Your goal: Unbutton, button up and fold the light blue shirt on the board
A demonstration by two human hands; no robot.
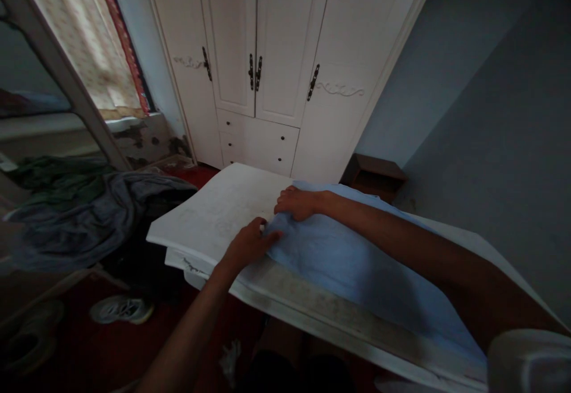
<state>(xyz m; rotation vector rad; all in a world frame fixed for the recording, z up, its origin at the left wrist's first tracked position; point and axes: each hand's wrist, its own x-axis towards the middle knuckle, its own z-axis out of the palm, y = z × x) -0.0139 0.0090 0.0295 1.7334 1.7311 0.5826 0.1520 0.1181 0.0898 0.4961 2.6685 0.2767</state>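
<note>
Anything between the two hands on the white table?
Head view: just the bunched edge of the light blue cloth, which left hand and right hand both touch.

I'm in a bedroom at home: a white wardrobe (267,66) with dark handles stands ahead of me, a curtained window (84,42) to its left, clothes (89,208) piled nearby, a shoe (120,310) on the red floor (89,351).

both hands at the left end of the blue cloth (357,262)
left hand (250,243) palm down, fingertips meeting the cloth's edge, grip unclear; right hand (298,203) just beyond it, knuckles up, fingers curled into the cloth, forearm stretched across it.
</note>
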